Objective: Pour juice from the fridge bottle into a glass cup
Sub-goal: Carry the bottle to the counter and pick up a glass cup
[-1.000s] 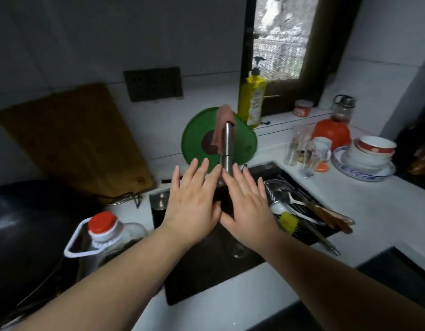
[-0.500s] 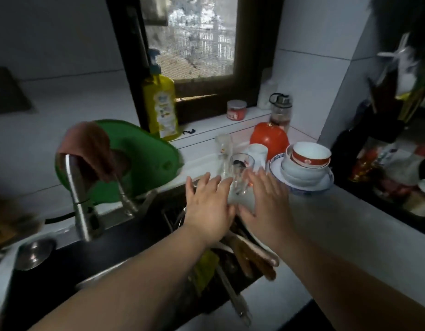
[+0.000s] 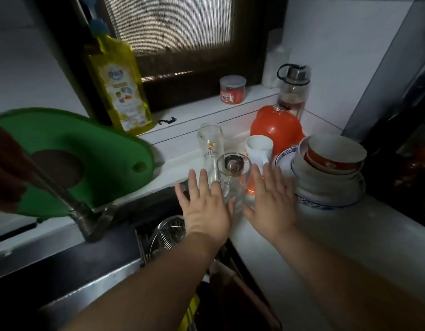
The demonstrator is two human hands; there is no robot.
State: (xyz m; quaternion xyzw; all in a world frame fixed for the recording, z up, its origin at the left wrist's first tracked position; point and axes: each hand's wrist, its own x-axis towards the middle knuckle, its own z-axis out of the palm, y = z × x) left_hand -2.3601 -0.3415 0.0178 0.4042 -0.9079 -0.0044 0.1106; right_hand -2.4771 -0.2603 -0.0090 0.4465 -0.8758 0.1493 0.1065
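Hands flank the glass cup [image 3: 233,174], which stands upright on the white counter [image 3: 338,247] just behind the corner of the sink [image 3: 92,263]. My left hand [image 3: 206,206] is flat with the fingers straight and spread, holding nothing, its thumb lying against the lower edge of the cup as far as I can see; I cannot tell whether it actually touches. My right hand [image 3: 270,201] mirrors it on the other side, fingers straight and empty, thumb near the cup's base. The cup is clear, with a handle facing me, and neither hand grips it. Just behind it stands a taller glass [image 3: 210,143] with a printed mark, and beside that a white mug [image 3: 259,149]. An orange dome-shaped lid [image 3: 276,126] sits behind the mug, with a clear water bottle [image 3: 293,91] behind it. To the right, a stack of bowls [image 3: 331,161] rests on a blue-rimmed plate [image 3: 326,204]. On the window ledge I see a yellow soap bottle [image 3: 118,84] and a small red jar [image 3: 232,90]. A green cutting board [image 3: 104,161] leans at the left behind the tap [image 3: 63,197], and a wire strainer [image 3: 168,232] lies in the sink below my left wrist.
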